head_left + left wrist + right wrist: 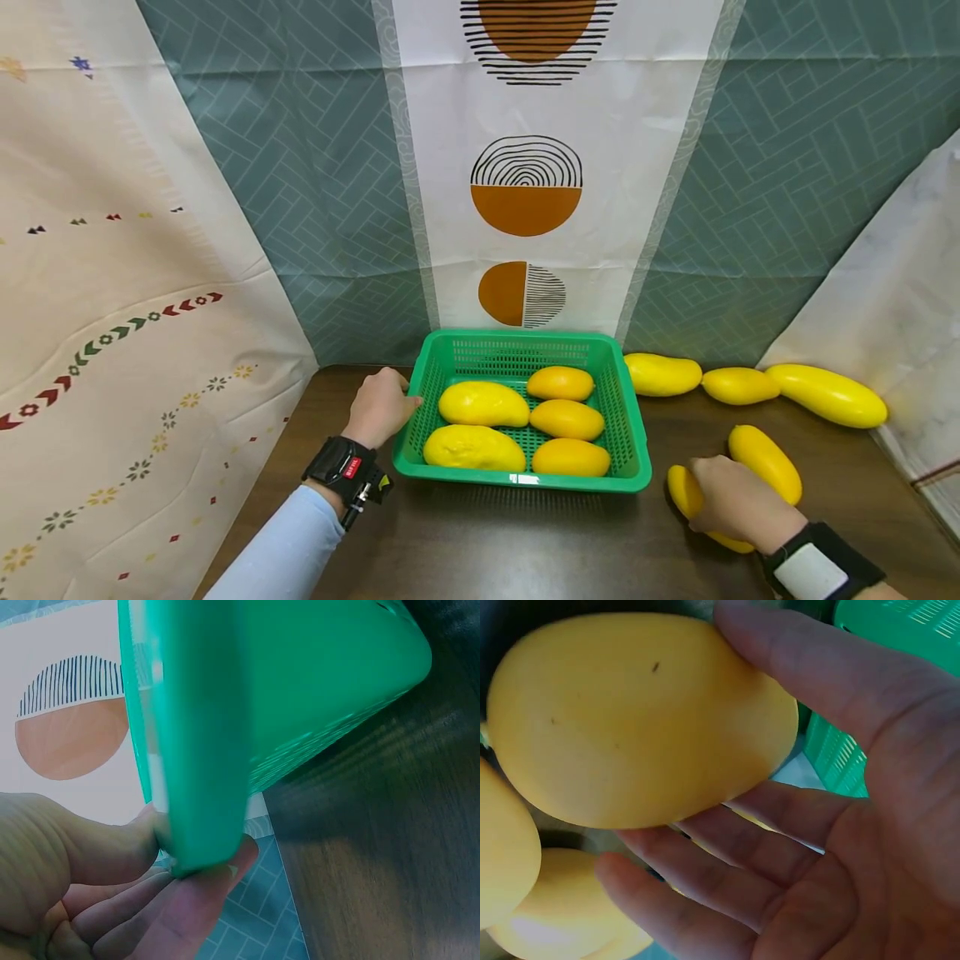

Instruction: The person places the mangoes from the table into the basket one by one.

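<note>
My left hand (381, 407) grips the left rim of a green plastic basket (522, 478). In the left wrist view the thumb lies on one side of the basket rim (206, 750) and fingertips on the other. Inside the basket are two large yellow fruits (483, 405) and three smaller orange-yellow mangoes (567, 419). My right hand (738, 502) is over the table right of the basket, holding a smooth yellow mango (641, 720). Its thumb lies along the top of the fruit, its fingers along the underside. Another yellow fruit (767, 463) lies beside that hand.
Behind the right hand, three yellow fruits lie in a row: one beside the basket (663, 375), a smaller one (740, 386) and a long one (828, 395). The dark wooden table (480, 542) ends at a patterned cloth (525, 242) behind and cloth at both sides.
</note>
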Available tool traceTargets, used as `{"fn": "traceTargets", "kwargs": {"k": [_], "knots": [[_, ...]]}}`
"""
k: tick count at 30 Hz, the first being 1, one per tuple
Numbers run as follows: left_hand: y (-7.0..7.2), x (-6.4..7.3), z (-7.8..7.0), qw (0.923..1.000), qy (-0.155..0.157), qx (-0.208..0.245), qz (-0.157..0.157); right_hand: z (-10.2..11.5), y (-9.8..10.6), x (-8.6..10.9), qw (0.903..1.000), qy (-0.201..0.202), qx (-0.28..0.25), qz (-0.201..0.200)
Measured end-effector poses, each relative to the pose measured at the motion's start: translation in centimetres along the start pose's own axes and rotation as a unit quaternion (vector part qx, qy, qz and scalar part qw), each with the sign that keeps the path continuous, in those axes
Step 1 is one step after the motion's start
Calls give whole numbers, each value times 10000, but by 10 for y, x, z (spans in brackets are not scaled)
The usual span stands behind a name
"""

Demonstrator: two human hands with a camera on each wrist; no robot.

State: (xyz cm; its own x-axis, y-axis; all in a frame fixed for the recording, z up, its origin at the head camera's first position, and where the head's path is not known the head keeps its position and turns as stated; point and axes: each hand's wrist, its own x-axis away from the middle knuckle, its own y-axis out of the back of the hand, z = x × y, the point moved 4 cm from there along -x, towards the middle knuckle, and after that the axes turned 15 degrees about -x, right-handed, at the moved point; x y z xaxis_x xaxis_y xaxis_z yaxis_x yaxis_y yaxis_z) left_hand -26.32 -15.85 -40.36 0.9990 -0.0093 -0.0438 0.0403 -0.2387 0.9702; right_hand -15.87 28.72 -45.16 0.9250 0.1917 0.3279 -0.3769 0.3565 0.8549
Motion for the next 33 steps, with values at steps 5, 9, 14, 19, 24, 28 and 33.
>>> {"fn": "traceTargets", "kwargs": {"k": [5, 9, 14, 19, 24, 28, 33], "knots": [[2, 0, 1, 10000, 31, 12, -36, 3, 1, -4, 9997, 185, -46, -168], [2, 0, 1, 10000, 59, 23, -23, 3, 2, -8, 9997, 163, -74, -175], [-1, 2, 2, 10000, 80, 6, 11, 6, 9, -14, 9991, 286, -55, -309], [-3, 1, 3, 10000, 64, 28, 3, 13, 25, -17, 9970, 481, 16, -611], [-3, 0, 1, 10000, 30, 30, -4, 18, 43, -18, 9925, 663, 12, -1028], [-2, 0, 1, 10000, 18, -15, -24, 23, 55, -19, 9876, 775, 46, -1365], [-1, -1, 0, 10000, 22, -60, 3, 29, 71, -19, 9834, 812, 174, -1615]]}}
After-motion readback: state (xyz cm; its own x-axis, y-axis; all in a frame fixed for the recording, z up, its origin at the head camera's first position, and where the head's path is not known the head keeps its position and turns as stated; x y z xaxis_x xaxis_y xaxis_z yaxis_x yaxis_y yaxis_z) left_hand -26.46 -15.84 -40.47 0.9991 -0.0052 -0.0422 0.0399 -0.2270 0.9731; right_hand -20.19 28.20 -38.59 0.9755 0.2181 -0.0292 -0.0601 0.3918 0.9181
